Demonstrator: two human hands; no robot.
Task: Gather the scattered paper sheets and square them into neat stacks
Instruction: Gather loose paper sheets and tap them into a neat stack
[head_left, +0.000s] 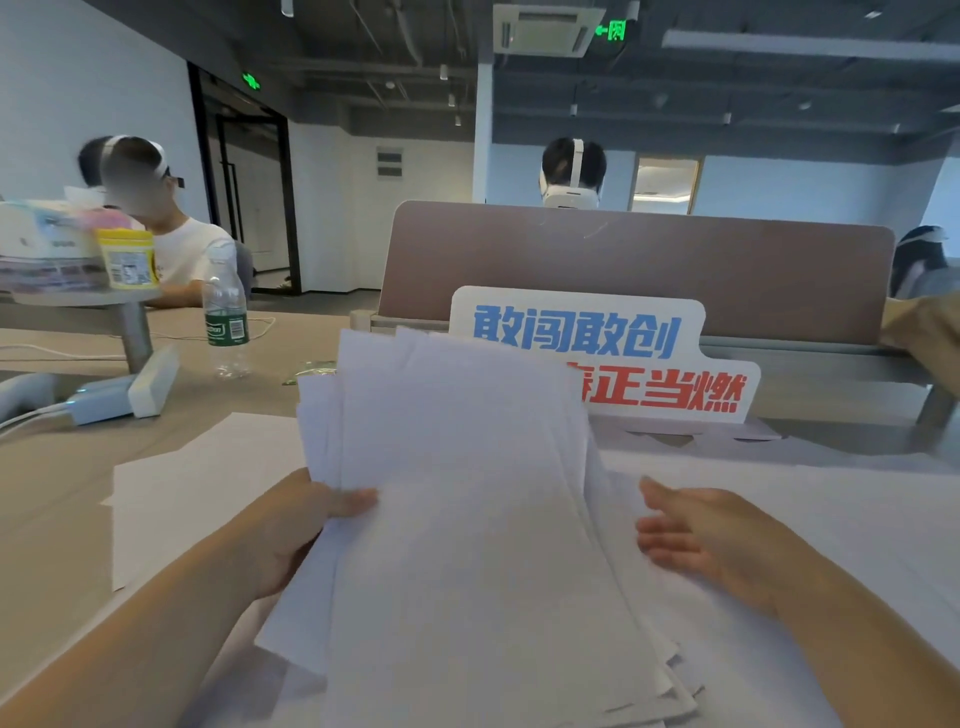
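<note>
Uneven sheaf (467, 519) pinched by left hand (291, 530) at its left edge; right hand (711, 535), flat and unclenched beside it, should be pressed against the ragged right edges to square them

Water bottle (225, 317), yellow jar (128, 258), lettered sign (602, 353), brown divider (675, 260), seated people

The paper sheets (467, 493) are thin, smooth, matt white paper. The water bottle (224, 317) is clear, glossy plastic, the desk (52, 519) a smooth matt beige surface, and the divider panel (727, 270) behind looks matt and cloth-like.
</note>
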